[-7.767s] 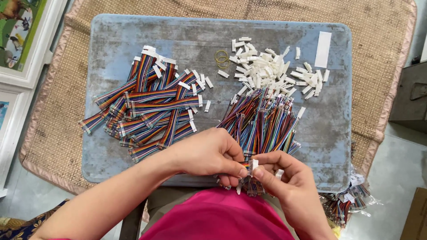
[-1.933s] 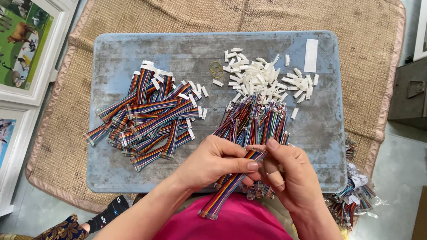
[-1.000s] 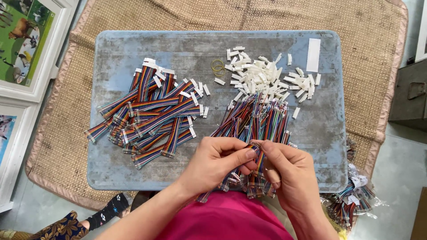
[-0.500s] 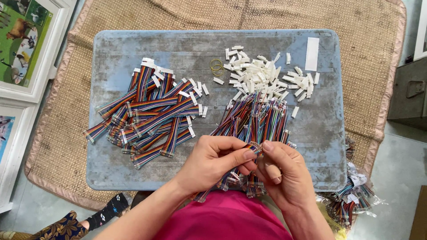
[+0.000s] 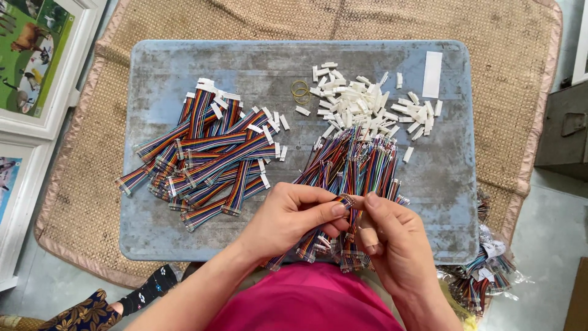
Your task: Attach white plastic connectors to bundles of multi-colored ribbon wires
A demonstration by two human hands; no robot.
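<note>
My left grip [image 5: 293, 216] pinches the end of one rainbow ribbon cable [image 5: 344, 200] above the loose cable pile [image 5: 352, 168]; my right grip [image 5: 392, 236] closes on that same tip. I should keep it square, wires flat, pressing gently.

You look down on a grey floor [image 5: 551, 245] with a woven mat [image 5: 508, 92] over it, framed pictures [image 5: 30, 67] at left and a grey cabinet [image 5: 566, 132] at right.
</note>
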